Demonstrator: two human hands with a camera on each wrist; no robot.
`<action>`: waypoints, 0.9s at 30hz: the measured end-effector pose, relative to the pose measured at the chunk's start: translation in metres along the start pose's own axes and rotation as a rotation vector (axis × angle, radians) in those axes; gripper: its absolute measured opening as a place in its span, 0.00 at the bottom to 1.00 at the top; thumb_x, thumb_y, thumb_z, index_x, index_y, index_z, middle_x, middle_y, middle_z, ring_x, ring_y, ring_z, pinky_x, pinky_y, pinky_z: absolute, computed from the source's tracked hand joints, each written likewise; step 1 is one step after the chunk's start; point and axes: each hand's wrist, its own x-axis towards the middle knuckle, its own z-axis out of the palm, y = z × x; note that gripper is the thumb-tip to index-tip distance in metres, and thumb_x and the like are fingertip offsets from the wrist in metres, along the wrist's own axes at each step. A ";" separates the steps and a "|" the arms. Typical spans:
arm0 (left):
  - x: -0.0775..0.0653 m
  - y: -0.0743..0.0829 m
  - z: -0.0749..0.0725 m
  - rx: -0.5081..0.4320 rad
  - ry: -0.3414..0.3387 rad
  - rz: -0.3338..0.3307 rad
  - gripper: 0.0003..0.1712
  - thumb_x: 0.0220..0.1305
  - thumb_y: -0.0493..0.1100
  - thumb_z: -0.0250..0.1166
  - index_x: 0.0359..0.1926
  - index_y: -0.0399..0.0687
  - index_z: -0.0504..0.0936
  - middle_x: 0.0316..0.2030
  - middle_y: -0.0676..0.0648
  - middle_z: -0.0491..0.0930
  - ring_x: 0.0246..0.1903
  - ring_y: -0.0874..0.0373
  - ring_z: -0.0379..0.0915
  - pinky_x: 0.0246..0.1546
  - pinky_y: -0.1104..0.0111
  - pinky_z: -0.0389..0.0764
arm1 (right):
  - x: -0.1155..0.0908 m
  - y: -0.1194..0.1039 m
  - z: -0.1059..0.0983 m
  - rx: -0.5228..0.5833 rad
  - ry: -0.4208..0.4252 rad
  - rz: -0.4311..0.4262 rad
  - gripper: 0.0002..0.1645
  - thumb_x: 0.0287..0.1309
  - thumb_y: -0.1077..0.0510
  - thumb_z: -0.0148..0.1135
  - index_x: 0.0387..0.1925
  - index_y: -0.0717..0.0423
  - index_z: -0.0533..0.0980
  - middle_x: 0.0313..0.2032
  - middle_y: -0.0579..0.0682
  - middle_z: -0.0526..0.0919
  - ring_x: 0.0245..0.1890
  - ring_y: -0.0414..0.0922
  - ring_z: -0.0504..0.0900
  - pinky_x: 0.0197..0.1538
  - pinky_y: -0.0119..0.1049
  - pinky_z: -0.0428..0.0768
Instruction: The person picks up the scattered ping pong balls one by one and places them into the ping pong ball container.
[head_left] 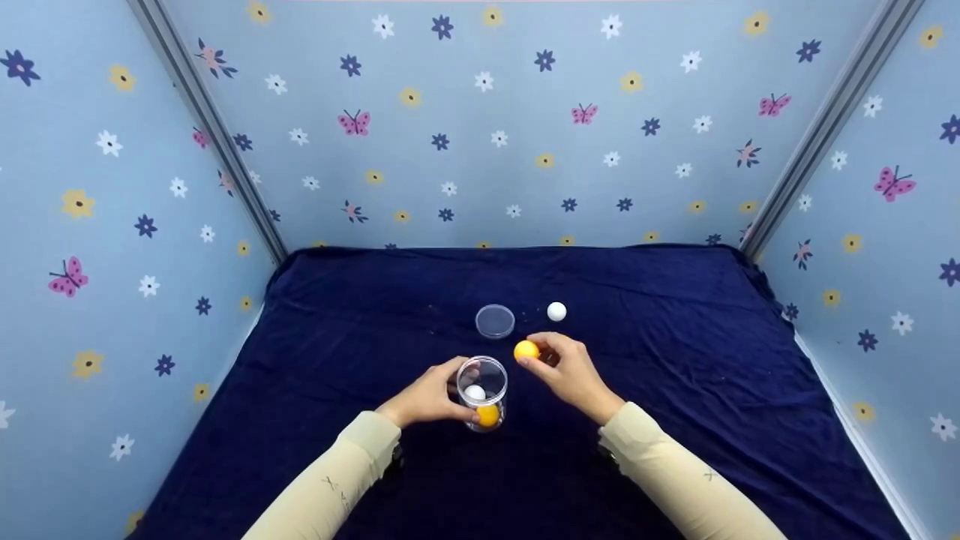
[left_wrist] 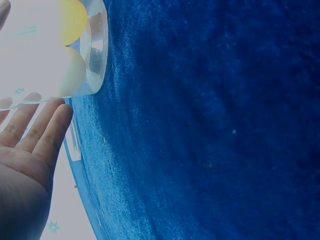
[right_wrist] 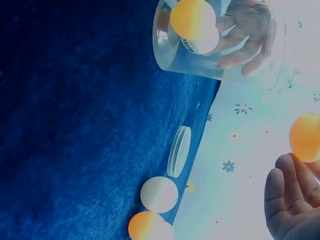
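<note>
My left hand [head_left: 431, 394] grips a clear plastic jar [head_left: 482, 367] from its left side, with the open mouth up. Inside, at the bottom, lie an orange ball [head_left: 487, 415] and a white ball [head_left: 475, 393], both ping-pong balls by their look. To the right of the jar, my right hand [head_left: 574, 375] pinches another orange ping-pong ball [head_left: 526, 350] between thumb and fingertips, raised beside the rim and apart from it. In the left wrist view, the fingers of the left hand [left_wrist: 30, 150] lie along the jar wall [left_wrist: 95, 65]. Glare washes out part of the jar there.
On the dark blue cloth [head_left: 375, 300] beyond the jar lies a round clear lid [head_left: 495, 322]. A loose white ball [head_left: 556, 311] rests right of it. The right wrist view also has an orange ball [right_wrist: 145, 226] beside that white one. Flower-patterned walls [head_left: 480, 112] surround the table.
</note>
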 end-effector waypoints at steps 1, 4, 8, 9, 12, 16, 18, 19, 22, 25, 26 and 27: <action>0.000 0.000 0.000 0.004 -0.001 0.000 0.47 0.49 0.40 0.89 0.69 0.40 0.77 0.59 0.35 0.85 0.59 0.41 0.86 0.61 0.54 0.89 | 0.000 0.000 0.000 0.003 -0.002 0.000 0.15 0.61 0.61 0.80 0.48 0.62 0.87 0.36 0.53 0.90 0.30 0.42 0.84 0.35 0.31 0.84; 0.000 0.000 0.000 0.010 -0.006 -0.002 0.47 0.49 0.40 0.89 0.69 0.39 0.77 0.59 0.35 0.85 0.58 0.42 0.86 0.61 0.55 0.89 | 0.000 -0.002 0.001 0.009 -0.010 0.004 0.15 0.61 0.60 0.80 0.48 0.62 0.87 0.37 0.53 0.91 0.31 0.46 0.85 0.35 0.34 0.86; 0.000 0.001 0.000 0.003 -0.009 0.001 0.47 0.49 0.40 0.88 0.69 0.38 0.76 0.59 0.35 0.85 0.59 0.42 0.86 0.62 0.54 0.88 | 0.000 -0.004 0.000 0.014 -0.018 -0.012 0.16 0.62 0.60 0.80 0.48 0.62 0.87 0.37 0.53 0.91 0.30 0.48 0.85 0.35 0.33 0.86; 0.000 0.001 0.000 0.000 -0.010 0.002 0.47 0.49 0.39 0.88 0.69 0.38 0.76 0.59 0.35 0.86 0.59 0.41 0.86 0.62 0.53 0.88 | 0.000 -0.004 0.001 0.014 -0.018 -0.020 0.16 0.62 0.60 0.80 0.49 0.62 0.87 0.37 0.53 0.91 0.30 0.48 0.85 0.35 0.33 0.86; -0.001 0.002 -0.001 -0.005 -0.012 -0.002 0.47 0.49 0.39 0.88 0.69 0.38 0.76 0.59 0.36 0.86 0.58 0.42 0.86 0.62 0.54 0.88 | 0.000 -0.004 0.001 0.010 -0.016 -0.046 0.16 0.62 0.61 0.80 0.49 0.62 0.86 0.36 0.53 0.91 0.30 0.48 0.85 0.35 0.34 0.86; -0.001 0.001 -0.001 0.004 -0.011 -0.013 0.47 0.49 0.40 0.88 0.69 0.40 0.76 0.59 0.37 0.86 0.58 0.43 0.86 0.62 0.56 0.88 | 0.001 -0.003 0.002 -0.006 -0.015 -0.060 0.16 0.62 0.60 0.80 0.49 0.62 0.86 0.36 0.52 0.91 0.30 0.48 0.85 0.35 0.36 0.87; -0.001 0.001 -0.001 0.007 -0.009 -0.014 0.48 0.49 0.40 0.88 0.70 0.40 0.76 0.59 0.38 0.86 0.58 0.45 0.86 0.62 0.57 0.88 | 0.001 -0.002 0.003 -0.009 -0.013 -0.067 0.17 0.62 0.60 0.80 0.50 0.62 0.86 0.36 0.52 0.91 0.30 0.47 0.85 0.35 0.38 0.88; -0.001 0.001 -0.001 0.008 -0.008 -0.013 0.48 0.49 0.39 0.88 0.71 0.40 0.76 0.60 0.38 0.86 0.59 0.45 0.86 0.63 0.57 0.88 | 0.001 -0.002 0.003 -0.010 -0.013 -0.071 0.17 0.62 0.60 0.80 0.50 0.62 0.86 0.36 0.52 0.91 0.31 0.48 0.86 0.35 0.40 0.89; -0.001 0.001 -0.001 0.004 -0.004 -0.015 0.50 0.49 0.39 0.89 0.72 0.42 0.76 0.60 0.39 0.86 0.59 0.46 0.86 0.63 0.55 0.88 | 0.002 -0.002 0.004 -0.005 -0.015 -0.091 0.18 0.62 0.61 0.79 0.51 0.63 0.86 0.38 0.54 0.92 0.32 0.50 0.87 0.35 0.47 0.90; -0.001 0.001 -0.001 0.003 -0.004 -0.009 0.50 0.49 0.40 0.89 0.72 0.42 0.76 0.60 0.39 0.86 0.59 0.46 0.86 0.63 0.54 0.88 | 0.003 -0.004 0.005 0.002 -0.023 -0.105 0.19 0.62 0.61 0.79 0.52 0.63 0.85 0.39 0.55 0.91 0.34 0.55 0.88 0.36 0.50 0.90; -0.001 0.001 -0.001 0.003 -0.004 -0.008 0.49 0.49 0.40 0.89 0.72 0.42 0.76 0.60 0.39 0.86 0.58 0.45 0.86 0.63 0.54 0.88 | 0.003 -0.004 0.006 0.005 -0.026 -0.109 0.19 0.62 0.61 0.79 0.52 0.63 0.85 0.39 0.56 0.91 0.34 0.57 0.88 0.37 0.49 0.90; -0.001 0.001 -0.001 0.002 -0.005 -0.006 0.49 0.49 0.40 0.88 0.72 0.42 0.76 0.60 0.39 0.86 0.58 0.45 0.86 0.63 0.53 0.88 | 0.003 -0.004 0.006 0.012 -0.029 -0.110 0.19 0.62 0.61 0.79 0.52 0.64 0.85 0.40 0.56 0.91 0.35 0.59 0.88 0.37 0.49 0.90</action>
